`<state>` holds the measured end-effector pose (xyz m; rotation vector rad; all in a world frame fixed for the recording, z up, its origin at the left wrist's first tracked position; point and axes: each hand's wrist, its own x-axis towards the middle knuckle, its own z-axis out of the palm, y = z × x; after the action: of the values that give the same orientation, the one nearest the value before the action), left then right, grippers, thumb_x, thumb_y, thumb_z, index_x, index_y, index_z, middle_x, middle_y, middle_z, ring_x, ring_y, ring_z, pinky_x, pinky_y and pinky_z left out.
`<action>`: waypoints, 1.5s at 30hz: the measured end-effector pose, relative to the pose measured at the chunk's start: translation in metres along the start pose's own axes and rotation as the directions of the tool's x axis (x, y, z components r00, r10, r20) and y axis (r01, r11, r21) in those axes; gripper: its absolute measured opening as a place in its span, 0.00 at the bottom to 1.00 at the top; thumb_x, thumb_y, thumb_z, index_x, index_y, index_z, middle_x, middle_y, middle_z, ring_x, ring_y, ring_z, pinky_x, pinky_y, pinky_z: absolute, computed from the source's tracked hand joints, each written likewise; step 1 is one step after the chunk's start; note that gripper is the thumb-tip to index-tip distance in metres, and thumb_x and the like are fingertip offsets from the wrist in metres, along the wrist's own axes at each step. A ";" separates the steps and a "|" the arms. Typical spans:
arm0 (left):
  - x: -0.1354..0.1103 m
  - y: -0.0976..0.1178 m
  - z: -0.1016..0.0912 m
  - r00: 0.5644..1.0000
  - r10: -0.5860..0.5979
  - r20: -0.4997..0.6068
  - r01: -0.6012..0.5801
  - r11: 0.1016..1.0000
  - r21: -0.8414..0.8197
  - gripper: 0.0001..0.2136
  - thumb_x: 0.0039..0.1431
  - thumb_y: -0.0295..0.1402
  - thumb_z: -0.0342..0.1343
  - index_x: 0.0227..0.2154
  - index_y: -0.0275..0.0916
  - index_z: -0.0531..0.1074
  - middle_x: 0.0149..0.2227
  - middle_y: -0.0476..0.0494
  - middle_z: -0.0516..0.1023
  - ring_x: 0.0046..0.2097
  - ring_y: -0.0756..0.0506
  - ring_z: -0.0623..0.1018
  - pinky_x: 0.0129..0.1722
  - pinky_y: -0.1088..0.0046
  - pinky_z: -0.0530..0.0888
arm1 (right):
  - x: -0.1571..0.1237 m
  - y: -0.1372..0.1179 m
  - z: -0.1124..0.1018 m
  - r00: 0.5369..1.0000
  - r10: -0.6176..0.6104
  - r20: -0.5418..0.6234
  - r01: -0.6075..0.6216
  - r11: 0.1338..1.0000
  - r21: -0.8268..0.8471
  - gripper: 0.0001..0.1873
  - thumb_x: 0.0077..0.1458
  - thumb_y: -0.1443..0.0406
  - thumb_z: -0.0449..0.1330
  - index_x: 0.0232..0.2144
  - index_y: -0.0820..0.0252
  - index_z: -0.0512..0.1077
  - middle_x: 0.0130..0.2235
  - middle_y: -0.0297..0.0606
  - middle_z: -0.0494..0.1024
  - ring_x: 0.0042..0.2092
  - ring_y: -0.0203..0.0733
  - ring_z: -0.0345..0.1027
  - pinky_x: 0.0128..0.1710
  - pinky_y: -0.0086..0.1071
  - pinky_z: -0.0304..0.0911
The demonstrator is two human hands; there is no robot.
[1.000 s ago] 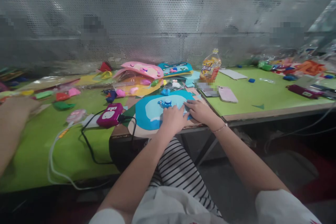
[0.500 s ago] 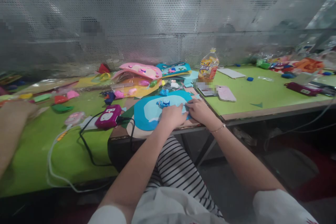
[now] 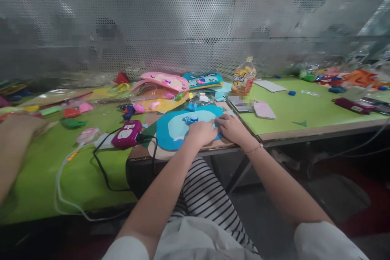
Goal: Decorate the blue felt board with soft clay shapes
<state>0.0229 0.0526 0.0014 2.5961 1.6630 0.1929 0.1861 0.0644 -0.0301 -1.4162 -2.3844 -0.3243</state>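
A rounded blue cutout sheet (image 3: 166, 130) with a pale blue middle lies at the table edge in front of me. My left hand (image 3: 202, 132) rests over its right part, fingers bent and pressed together on it. Close beside it, my right hand (image 3: 232, 128) has its fingers bent down on the sheet's right end, the fingertips almost meeting those of the left. Any small piece under the fingertips is hidden. A small blue clay figure (image 3: 191, 119) sits on the sheet just beyond my left hand, with a blue lump (image 3: 191, 107) behind the sheet.
To the left are a purple device (image 3: 127, 134) with a black cable and another person's arm (image 3: 18, 146). Behind lie a pink decorated piece (image 3: 164, 81) and bagged clay. A snack bag (image 3: 243, 77), a phone (image 3: 264, 109) and a purple pouch (image 3: 352, 105) stand or lie rightward.
The view has shifted very slightly. Both my hands stay at the same part of the blue cutout sheet, with hardly any visible finger movement.
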 end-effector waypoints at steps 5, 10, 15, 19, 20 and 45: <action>-0.002 -0.001 0.000 1.000 -0.006 -0.005 0.006 1.000 -0.008 0.18 0.64 0.41 0.50 0.52 0.36 0.64 0.48 0.39 0.71 0.45 0.43 0.74 0.44 0.59 0.73 | 0.000 0.002 0.003 0.999 0.046 -0.017 -0.046 0.999 0.009 0.21 0.57 0.73 0.46 0.49 0.64 0.71 0.46 0.49 0.72 0.49 0.48 0.63 0.50 0.39 0.54; -0.004 0.000 0.000 1.000 0.009 -0.015 -0.009 1.000 -0.019 0.18 0.64 0.40 0.50 0.52 0.37 0.64 0.48 0.39 0.71 0.46 0.43 0.74 0.45 0.58 0.72 | -0.001 -0.002 -0.002 1.000 -0.020 0.023 0.020 1.000 0.004 0.20 0.57 0.72 0.49 0.49 0.61 0.72 0.45 0.47 0.72 0.48 0.47 0.63 0.49 0.37 0.54; -0.006 -0.001 0.000 1.000 0.004 -0.023 -0.004 1.000 -0.020 0.17 0.64 0.41 0.50 0.52 0.37 0.65 0.47 0.40 0.71 0.45 0.43 0.74 0.45 0.59 0.73 | 0.000 0.000 0.000 1.000 -0.007 0.014 0.008 1.000 -0.027 0.21 0.59 0.70 0.48 0.52 0.61 0.70 0.46 0.49 0.71 0.49 0.48 0.63 0.50 0.39 0.54; -0.006 -0.001 0.001 0.999 -0.012 -0.033 0.012 1.000 -0.016 0.18 0.64 0.41 0.50 0.52 0.36 0.65 0.47 0.40 0.71 0.45 0.43 0.74 0.44 0.59 0.73 | 0.000 0.002 0.003 1.000 0.009 -0.013 -0.010 0.998 -0.061 0.23 0.60 0.71 0.46 0.55 0.67 0.66 0.48 0.53 0.70 0.52 0.52 0.60 0.50 0.42 0.54; -0.005 -0.001 0.001 0.999 -0.011 -0.033 0.011 1.000 -0.016 0.18 0.64 0.41 0.50 0.52 0.36 0.65 0.47 0.40 0.71 0.45 0.44 0.74 0.44 0.59 0.73 | 0.000 0.002 0.004 1.000 -0.008 -0.008 0.008 0.998 -0.065 0.22 0.59 0.71 0.47 0.55 0.66 0.66 0.49 0.53 0.70 0.52 0.52 0.59 0.50 0.42 0.54; 0.007 -0.005 -0.006 0.998 0.010 0.063 -0.009 1.000 -0.014 0.16 0.63 0.38 0.52 0.50 0.36 0.66 0.49 0.40 0.70 0.47 0.43 0.74 0.46 0.58 0.72 | 0.002 -0.004 -0.006 0.992 0.014 0.123 -0.021 0.998 0.058 0.21 0.61 0.70 0.44 0.50 0.62 0.71 0.51 0.47 0.70 0.53 0.47 0.60 0.52 0.39 0.53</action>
<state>0.0202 0.0610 0.0073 2.5718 1.6236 0.1212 0.1829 0.0625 -0.0241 -1.4686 -2.4554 -0.1649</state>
